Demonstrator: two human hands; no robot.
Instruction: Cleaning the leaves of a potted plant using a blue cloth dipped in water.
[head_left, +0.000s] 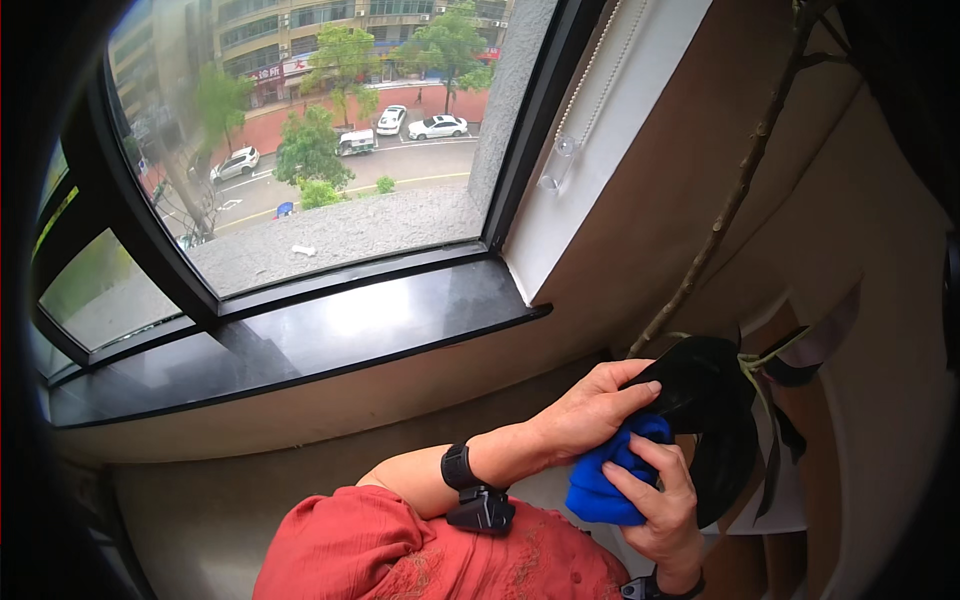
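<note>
Between the thumb and fingers of my left hand (589, 409) is the edge of a broad, dark green leaf (694, 379) of a potted-type plant. Just below it, my right hand (661, 491) grips a bunched blue cloth (611, 487). The cloth lies against the underside of my left hand and close to the leaf's lower edge; whether it touches the leaf is hard to tell. More leaves (724, 469) hang to the right from a pale green stalk (750, 364). Both wrists wear dark straps with small devices, the left device (480, 510) showing fully.
A bare woody stem (720, 225) rises diagonally beside the wall. Ahead on the left are a black polished windowsill (360, 311) and a dark-framed window (517, 142) overlooking a street. A beaded blind chain (585, 75) hangs by the window. Behind the leaves stands a white surface (772, 517).
</note>
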